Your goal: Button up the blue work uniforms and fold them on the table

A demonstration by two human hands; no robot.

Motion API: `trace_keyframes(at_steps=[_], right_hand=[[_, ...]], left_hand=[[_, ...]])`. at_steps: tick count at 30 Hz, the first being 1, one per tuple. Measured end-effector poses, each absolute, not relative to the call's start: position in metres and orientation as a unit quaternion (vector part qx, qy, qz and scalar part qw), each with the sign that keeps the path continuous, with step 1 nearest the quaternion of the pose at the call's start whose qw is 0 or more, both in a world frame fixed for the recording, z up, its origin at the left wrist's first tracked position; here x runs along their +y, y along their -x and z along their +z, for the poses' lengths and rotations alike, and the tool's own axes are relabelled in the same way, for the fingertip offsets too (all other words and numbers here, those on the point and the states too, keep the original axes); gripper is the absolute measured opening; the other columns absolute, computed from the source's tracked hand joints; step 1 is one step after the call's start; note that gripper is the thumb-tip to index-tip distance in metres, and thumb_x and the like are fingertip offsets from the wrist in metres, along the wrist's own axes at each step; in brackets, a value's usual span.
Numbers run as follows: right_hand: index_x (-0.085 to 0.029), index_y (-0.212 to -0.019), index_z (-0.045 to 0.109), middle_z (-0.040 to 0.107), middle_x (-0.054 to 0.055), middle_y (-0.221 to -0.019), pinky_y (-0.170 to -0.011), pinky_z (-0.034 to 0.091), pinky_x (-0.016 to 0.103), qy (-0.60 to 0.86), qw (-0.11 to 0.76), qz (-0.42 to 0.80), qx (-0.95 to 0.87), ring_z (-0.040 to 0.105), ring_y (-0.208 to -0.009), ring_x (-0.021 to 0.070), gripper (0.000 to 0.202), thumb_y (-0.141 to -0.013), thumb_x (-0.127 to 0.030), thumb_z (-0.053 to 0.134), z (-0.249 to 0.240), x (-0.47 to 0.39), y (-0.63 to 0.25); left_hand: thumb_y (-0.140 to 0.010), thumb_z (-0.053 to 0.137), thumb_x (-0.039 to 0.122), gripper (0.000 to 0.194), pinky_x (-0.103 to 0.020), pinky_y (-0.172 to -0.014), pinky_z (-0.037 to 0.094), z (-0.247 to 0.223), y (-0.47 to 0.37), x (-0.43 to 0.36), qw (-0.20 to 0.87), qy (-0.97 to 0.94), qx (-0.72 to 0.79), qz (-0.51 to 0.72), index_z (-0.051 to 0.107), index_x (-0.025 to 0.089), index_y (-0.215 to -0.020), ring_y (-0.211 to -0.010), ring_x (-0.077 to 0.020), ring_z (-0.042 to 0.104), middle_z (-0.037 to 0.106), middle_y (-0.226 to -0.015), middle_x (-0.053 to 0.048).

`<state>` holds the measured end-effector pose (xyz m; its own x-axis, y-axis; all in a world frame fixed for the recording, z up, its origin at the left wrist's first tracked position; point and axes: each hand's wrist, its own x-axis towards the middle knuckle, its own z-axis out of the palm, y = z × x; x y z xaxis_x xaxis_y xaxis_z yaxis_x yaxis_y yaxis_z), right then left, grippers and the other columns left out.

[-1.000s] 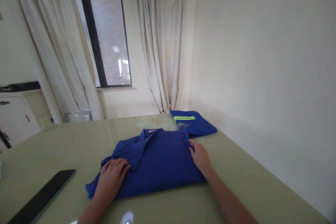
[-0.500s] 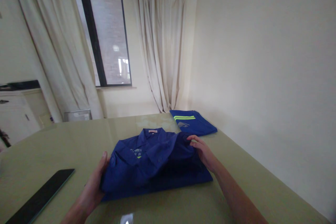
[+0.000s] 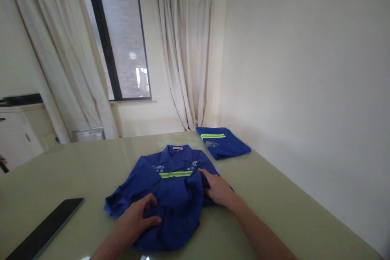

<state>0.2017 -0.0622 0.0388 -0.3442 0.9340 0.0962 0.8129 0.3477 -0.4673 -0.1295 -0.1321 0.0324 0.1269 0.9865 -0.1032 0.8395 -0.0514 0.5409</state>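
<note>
A blue work jacket (image 3: 175,197) lies on the table with its collar away from me. Its chest shows a yellow-green stripe and pale printed emblems. The lower front is bunched and folded up, and one sleeve spreads out to the left. My right hand (image 3: 219,189) pinches the jacket's cloth at the right side, below the chest stripe. On the lower left part of the cloth rests my left hand (image 3: 135,219), its thumb and index finger apart. Some of its other fingers are hidden.
A folded blue garment (image 3: 225,144) with yellow-green stripes lies at the table's far right corner. At the left front is a flat dark slab (image 3: 45,227). The greenish table (image 3: 274,195) runs along the wall on the right. Curtains (image 3: 185,48) flank a window behind it.
The jacket's folded-over lower part has come down toward me, uncovering the chest stripe and left sleeve. My left hand moved right onto the cloth; my right hand moved left and nearer.
</note>
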Motion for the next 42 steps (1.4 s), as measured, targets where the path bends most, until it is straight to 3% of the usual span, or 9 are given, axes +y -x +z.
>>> trace_keyframes(at_steps=[4,9,17,22,28,33,36,38,42], right_hand=[[-0.023,-0.143,0.054,0.071,0.016,-0.119,-0.089,0.05,0.036,0.586,0.216,0.03,-0.781,0.067,-0.106,0.029,0.052,-0.093,-0.013,0.045,0.031,-0.04,-0.171],[-0.018,-0.133,0.061,0.07,0.016,-0.116,-0.096,0.048,0.04,0.577,0.251,0.009,-0.777,0.065,-0.107,0.0286,0.048,-0.094,-0.008,0.034,0.024,-0.024,-0.162],[-0.019,-0.115,0.06,0.069,0.013,-0.105,-0.091,0.052,0.037,0.491,0.624,0.116,-0.597,0.065,-0.099,0.0248,0.03,-0.099,-0.03,0.037,0.031,-0.038,-0.192],[-0.022,-0.119,0.053,0.069,0.009,-0.102,-0.082,0.054,0.035,0.423,0.687,0.173,-0.564,0.067,-0.092,0.0232,0.032,-0.096,-0.045,0.053,0.045,-0.085,-0.219],[-0.022,-0.114,0.057,0.064,0.002,-0.066,-0.045,0.044,0.03,0.42,0.698,0.229,-0.533,0.057,-0.049,0.0191,0.048,-0.1,-0.061,0.033,0.042,-0.131,-0.261],[-0.022,-0.105,0.066,0.066,0.0,-0.067,-0.048,0.046,0.027,0.463,0.556,0.256,-0.641,0.058,-0.047,0.0156,0.045,-0.102,-0.059,0.038,0.058,-0.137,-0.253],[-0.027,-0.123,0.068,0.074,0.008,-0.114,-0.092,0.054,0.036,0.463,0.36,0.225,-0.778,0.07,-0.101,0.0233,0.044,-0.101,-0.057,0.045,0.068,-0.143,-0.228],[-0.033,-0.142,0.057,0.053,0.007,-0.152,-0.117,0.036,0.044,0.445,0.247,0.208,-0.836,0.05,-0.138,0.0286,0.052,-0.099,-0.06,0.049,0.067,-0.147,-0.211],[-0.037,-0.156,0.038,0.027,0.005,-0.166,-0.124,0.019,0.053,0.436,0.126,0.2,-0.869,0.026,-0.153,0.0319,0.067,-0.097,-0.067,0.049,0.054,-0.144,-0.195]], left_hand=[[-0.087,0.057,0.053,0.036,-0.04,-0.098,0.046,0.014,0.135,-0.111,0.112,-0.691,0.666,0.259,0.062,0.028,-0.113,-0.115,-0.0301,0.065,0.072,-0.122,-0.006],[-0.088,0.052,0.058,0.032,-0.038,-0.078,0.053,0.015,0.156,-0.099,0.051,-0.611,0.689,0.386,0.056,0.027,-0.094,-0.084,-0.0285,0.071,0.073,-0.09,-0.004],[-0.067,0.079,0.058,0.045,-0.025,-0.067,0.055,0.07,0.182,-0.117,0.317,-0.344,0.546,0.694,0.062,0.023,-0.09,-0.071,-0.0155,0.063,0.068,-0.079,0.004],[-0.077,0.07,0.053,0.029,-0.031,-0.061,0.059,0.1,0.207,-0.145,0.456,-0.182,0.462,0.738,0.066,0.028,-0.09,-0.058,-0.0137,0.057,0.062,-0.065,0.006],[-0.066,0.055,0.084,0.067,-0.03,-0.032,0.041,0.089,0.246,-0.162,0.584,-0.195,0.427,0.662,0.073,0.034,-0.107,-0.034,-0.0068,0.025,0.061,-0.055,0.002],[-0.063,0.081,0.066,0.075,-0.04,-0.078,0.063,0.079,0.227,-0.146,0.565,-0.402,0.448,0.564,0.067,0.03,-0.127,-0.087,-0.0266,0.071,0.077,-0.109,-0.008],[-0.075,0.075,0.062,0.054,-0.046,-0.101,0.055,0.061,0.192,-0.13,0.471,-0.58,0.509,0.428,0.073,0.028,-0.116,-0.108,-0.0313,0.07,0.077,-0.115,-0.007],[-0.08,0.07,0.063,0.047,-0.048,-0.108,0.05,0.043,0.171,-0.121,0.358,-0.681,0.53,0.356,0.076,0.028,-0.111,-0.114,-0.0321,0.068,0.077,-0.117,-0.007],[-0.087,0.063,0.058,0.058,-0.054,-0.121,0.033,0.009,0.147,-0.117,0.127,-0.782,0.548,0.27,0.062,0.031,-0.139,-0.138,-0.0324,0.051,0.058,-0.149,-0.008]])
